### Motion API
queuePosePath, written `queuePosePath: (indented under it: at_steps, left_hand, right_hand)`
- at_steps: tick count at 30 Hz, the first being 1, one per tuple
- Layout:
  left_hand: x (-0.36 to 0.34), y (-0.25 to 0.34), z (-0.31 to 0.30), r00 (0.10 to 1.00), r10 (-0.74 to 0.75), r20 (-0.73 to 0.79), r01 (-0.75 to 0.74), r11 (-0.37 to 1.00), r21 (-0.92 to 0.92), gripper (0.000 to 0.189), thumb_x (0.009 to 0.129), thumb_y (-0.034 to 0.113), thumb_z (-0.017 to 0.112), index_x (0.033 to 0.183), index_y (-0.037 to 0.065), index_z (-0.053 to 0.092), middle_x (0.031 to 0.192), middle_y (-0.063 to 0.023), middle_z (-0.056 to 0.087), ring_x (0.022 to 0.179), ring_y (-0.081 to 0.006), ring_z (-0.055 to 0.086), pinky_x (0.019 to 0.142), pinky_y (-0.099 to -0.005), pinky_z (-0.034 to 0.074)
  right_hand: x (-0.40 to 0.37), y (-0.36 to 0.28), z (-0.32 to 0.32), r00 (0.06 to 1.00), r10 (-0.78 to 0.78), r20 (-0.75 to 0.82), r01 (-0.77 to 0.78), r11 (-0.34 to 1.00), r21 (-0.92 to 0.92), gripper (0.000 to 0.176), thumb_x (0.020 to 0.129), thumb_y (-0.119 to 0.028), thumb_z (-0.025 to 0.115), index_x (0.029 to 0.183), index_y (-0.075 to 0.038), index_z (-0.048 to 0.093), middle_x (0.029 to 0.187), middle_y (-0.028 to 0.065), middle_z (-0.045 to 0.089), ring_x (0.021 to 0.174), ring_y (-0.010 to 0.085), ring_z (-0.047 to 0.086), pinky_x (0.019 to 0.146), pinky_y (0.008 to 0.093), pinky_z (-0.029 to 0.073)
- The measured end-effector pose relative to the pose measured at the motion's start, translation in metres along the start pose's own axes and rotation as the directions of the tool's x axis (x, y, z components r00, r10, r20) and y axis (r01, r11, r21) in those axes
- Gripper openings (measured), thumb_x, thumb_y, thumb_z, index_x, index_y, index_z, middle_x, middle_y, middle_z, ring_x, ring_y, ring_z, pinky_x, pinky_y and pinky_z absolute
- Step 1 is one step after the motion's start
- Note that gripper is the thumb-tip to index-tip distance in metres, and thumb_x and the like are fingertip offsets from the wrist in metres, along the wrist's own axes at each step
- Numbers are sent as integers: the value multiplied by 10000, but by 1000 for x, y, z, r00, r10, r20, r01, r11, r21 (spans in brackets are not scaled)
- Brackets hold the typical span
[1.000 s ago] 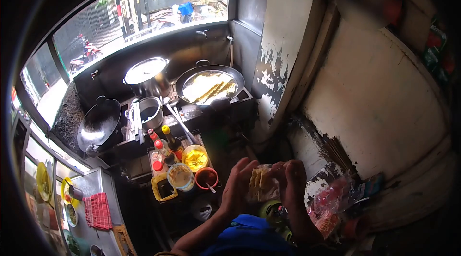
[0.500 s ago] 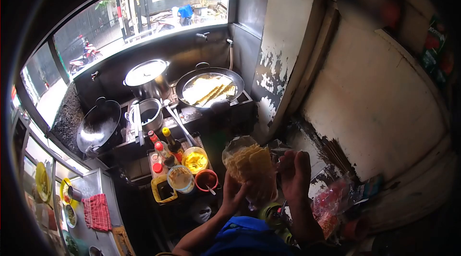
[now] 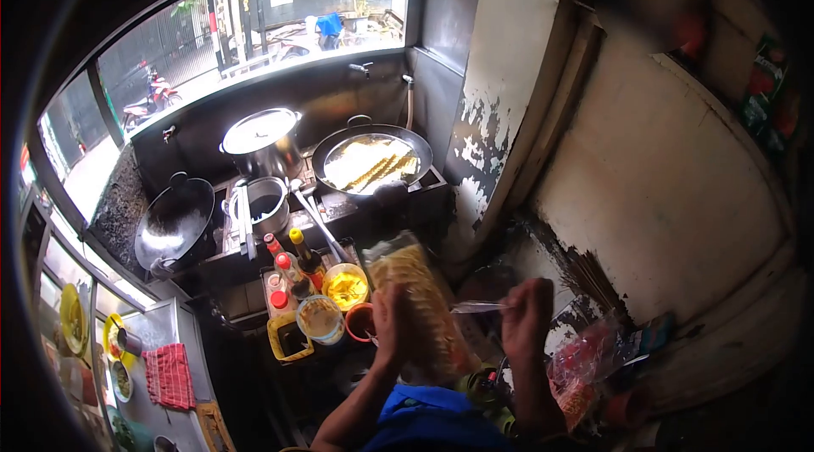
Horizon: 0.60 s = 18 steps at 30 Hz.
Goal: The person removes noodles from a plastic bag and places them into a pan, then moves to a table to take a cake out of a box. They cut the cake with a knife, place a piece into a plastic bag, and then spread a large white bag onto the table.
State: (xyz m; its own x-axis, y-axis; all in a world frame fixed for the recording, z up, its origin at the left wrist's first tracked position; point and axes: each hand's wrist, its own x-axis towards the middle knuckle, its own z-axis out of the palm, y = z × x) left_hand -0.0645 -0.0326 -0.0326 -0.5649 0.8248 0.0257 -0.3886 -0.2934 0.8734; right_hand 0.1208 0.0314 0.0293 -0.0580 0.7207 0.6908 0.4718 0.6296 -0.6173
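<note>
My left hand (image 3: 391,326) is closed on the left side of a clear plastic bag (image 3: 424,304) full of flat, pale yellow pieces with wavy edges. The bag is tilted in front of my body and slightly blurred. To its right, my right hand (image 3: 527,316) is closed, pinching a thin strip of clear plastic (image 3: 480,308) stretched toward the bag. A red-brown tub (image 3: 361,321) is partly hidden behind my left wrist. Beyond the bag, a large wok (image 3: 371,155) holds foaming oil and long ridged yellow pieces.
Sauce bottles (image 3: 287,264), a tub of yellow spread (image 3: 347,285) and a whitish tub (image 3: 320,319) stand left of the bag. Behind them are a lidded pot (image 3: 263,142), a smaller pot (image 3: 270,206) and a second wok (image 3: 175,223). Plastic packets (image 3: 585,354) lie at right.
The bag has swung into a more upright, elongated tilt, and my left hand has shifted left and up along it. My right hand has drawn slightly away, stretching the plastic strip.
</note>
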Motion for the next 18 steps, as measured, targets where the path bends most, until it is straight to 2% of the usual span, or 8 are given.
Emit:
queuePosePath:
  at_steps: [1, 2, 3, 7, 9, 11, 12, 18]
  left_hand:
    - [1, 5, -4, 999, -31, -21, 30, 998, -54, 266, 972, 336, 468, 1041, 79, 467, 835, 18, 490, 716, -49, 469, 633, -187, 415]
    - [4, 11, -5, 998, -57, -38, 53, 993, -110, 261, 975, 341, 456, 1035, 87, 467, 810, 32, 476, 693, -46, 457, 614, -180, 404]
    - [1, 24, -2, 998, -69, -9, 68, 992, -104, 263, 985, 347, 422, 1029, 91, 466, 833, 30, 477, 711, -51, 460, 621, -191, 409]
    - [3, 6, -14, 995, -78, 69, 85, 990, -108, 298, 994, 348, 387, 1087, 77, 468, 893, 11, 492, 771, -61, 473, 686, -213, 426]
    - [1, 6, -11, 992, -46, 116, 56, 995, -88, 372, 1001, 356, 348, 1199, 58, 447, 962, -6, 495, 831, -73, 474, 759, -237, 424]
    - [-3, 8, -14, 983, -60, 171, 69, 997, -47, 400, 1002, 359, 339, 1241, 51, 427, 983, -7, 495, 846, -74, 470, 775, -232, 416]
    - [-5, 8, -16, 971, -78, 225, 81, 997, -1, 431, 1004, 362, 330, 1284, 44, 407, 1003, -8, 495, 860, -75, 467, 790, -228, 408]
    - [-23, 10, -21, 921, -118, 371, 102, 993, 65, 455, 1004, 371, 314, 1281, 21, 403, 1104, -50, 493, 978, -112, 466, 881, -259, 381]
  right_hand:
    - [2, -3, -8, 952, 300, 56, -278, 776, 566, 165, 942, -226, 542, 870, -111, 449, 689, -10, 455, 596, 94, 451, 528, 280, 397]
    - [4, -6, -12, 831, 486, 271, -410, 205, 889, 154, 944, -234, 541, 887, -130, 444, 720, -19, 473, 619, 82, 460, 533, 267, 403]
    - [3, -10, -15, 798, 499, 339, -470, 162, 868, 103, 949, -213, 524, 963, -117, 491, 759, -1, 497, 634, 88, 470, 540, 265, 407]
    - [7, -34, -19, 809, 497, 314, -522, 359, 774, 156, 940, -171, 507, 1069, -83, 519, 860, 37, 528, 666, 97, 480, 597, 273, 425]
    - [9, -31, -22, 962, 231, 144, -272, 803, 530, 313, 878, -34, 455, 1188, -48, 493, 950, 76, 535, 740, 169, 535, 714, 324, 475]
    - [18, -47, -25, 999, -14, 50, -4, 937, 350, 305, 844, -5, 451, 1137, -40, 528, 985, 84, 548, 811, 208, 552, 783, 345, 460]
    - [24, -59, -28, 963, -271, 10, 267, 954, 135, 304, 810, 23, 447, 1086, -32, 563, 1021, 93, 561, 881, 247, 568, 851, 366, 445]
    - [37, -77, -8, 750, -444, 491, 419, 892, 167, 295, 837, -141, 588, 1119, -55, 590, 1118, 133, 577, 1060, 279, 552, 933, 395, 391]
